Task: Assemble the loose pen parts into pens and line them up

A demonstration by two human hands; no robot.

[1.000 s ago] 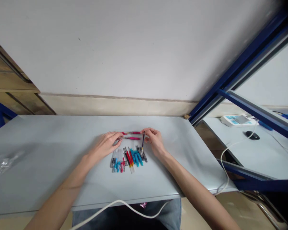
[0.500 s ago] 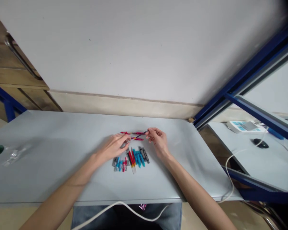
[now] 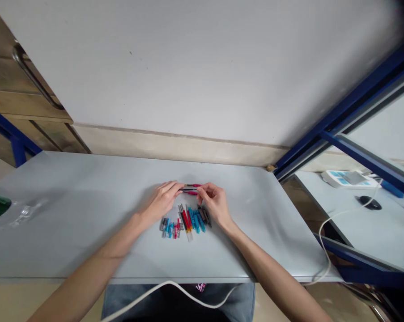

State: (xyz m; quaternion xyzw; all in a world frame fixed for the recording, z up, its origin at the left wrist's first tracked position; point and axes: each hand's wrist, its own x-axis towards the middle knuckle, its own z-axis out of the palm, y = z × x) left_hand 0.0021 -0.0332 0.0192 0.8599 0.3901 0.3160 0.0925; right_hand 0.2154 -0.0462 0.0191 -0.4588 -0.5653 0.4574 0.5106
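Observation:
Between my hands a thin dark refill (image 3: pixel 188 190) is held level above the table. My left hand (image 3: pixel 164 197) is closed with its fingertips on the refill's left end. The fingers of my right hand (image 3: pixel 212 200) pinch its right end. Red pen parts (image 3: pixel 190 193) lie just behind and beneath it, partly covered by my fingers. Nearer to me are red refills (image 3: pixel 185 219), blue pen barrels (image 3: pixel 197 219), grey barrels (image 3: pixel 205 215) and several small clear, blue and red pieces (image 3: pixel 171 229), grouped side by side.
A green-labelled clear plastic item (image 3: pixel 7 209) lies at the table's left. A white cable (image 3: pixel 322 228) hangs over the right edge. Beyond the blue frame (image 3: pixel 363 154), a white device (image 3: pixel 349 179) and a black mouse (image 3: pixel 370 202) rest on another surface.
My right hand has moved left, closer to my left hand. The dark refill, slanted before, is now nearly level between them. The view has shifted slightly.

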